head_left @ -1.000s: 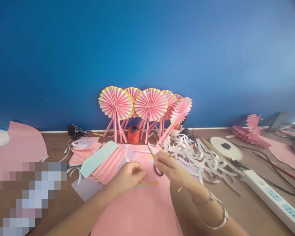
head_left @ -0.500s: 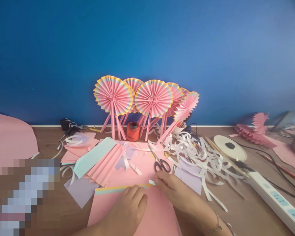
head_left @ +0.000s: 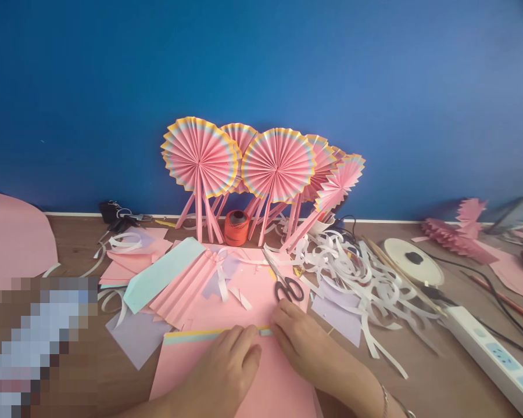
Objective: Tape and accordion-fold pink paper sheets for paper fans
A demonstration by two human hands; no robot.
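A pink paper sheet [head_left: 178, 377] with a yellow and light blue band [head_left: 196, 337] along its far edge lies in front of me. My left hand [head_left: 233, 366] rests on it, fingers pressed together over that banded edge. My right hand [head_left: 303, 342] pinches at the right end of the band, its fingertips partly hidden. A short light blue piece of the strip [head_left: 265, 332] shows between the hands. Just beyond my right fingers lie scissors [head_left: 285, 284] with dark handles. Pleated pink paper [head_left: 185, 290] and a light blue paper piece [head_left: 165, 276] lie farther left.
Several pleated paper fans [head_left: 279, 165] stand against the blue wall around an orange roll of twine [head_left: 236, 228]. Curled white paper strips [head_left: 348, 267] heap up at the right, near a power strip [head_left: 492, 354] and a round cream lid-like object [head_left: 412, 261]. Keys [head_left: 124, 217] lie back left.
My right hand has come down closer to my left one, and the raised light blue strip end now lies against the paper's edge. The view has shifted slightly.
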